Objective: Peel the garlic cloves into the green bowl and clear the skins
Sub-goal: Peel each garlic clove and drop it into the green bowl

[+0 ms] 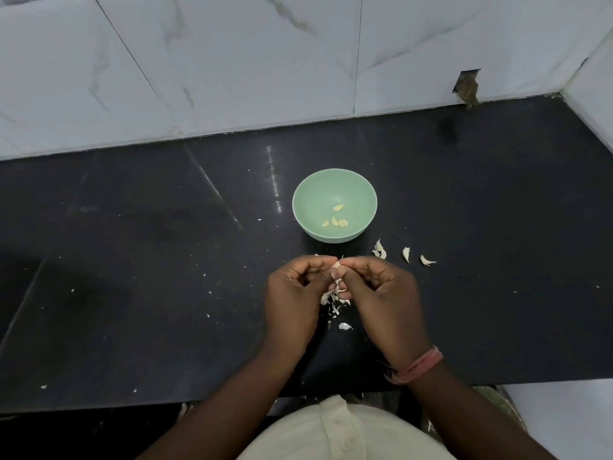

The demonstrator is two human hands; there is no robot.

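Hands: left hand (293, 290) and right hand (381, 287) pinch one garlic clove (336, 265) together, near the counter's front edge.
Skins: skin pile (333, 302) beneath the hands.
Bowl: green bowl (311, 194) just behind, mid-counter, holding peeled cloves (336, 219).
Unpeeled: loose cloves (406, 254) right of the bowl.
Room: bare black counter (132, 244) on both sides, back to the tiled wall (232, 61).

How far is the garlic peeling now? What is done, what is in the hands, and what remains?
Done: four peeled yellowish cloves lie in the round pale green bowl. In hand: the left hand and right hand both pinch one partly peeled garlic clove. Left: three unpeeled white cloves wait on the black stone counter, and the loose papery skins under the hands are not cleared.
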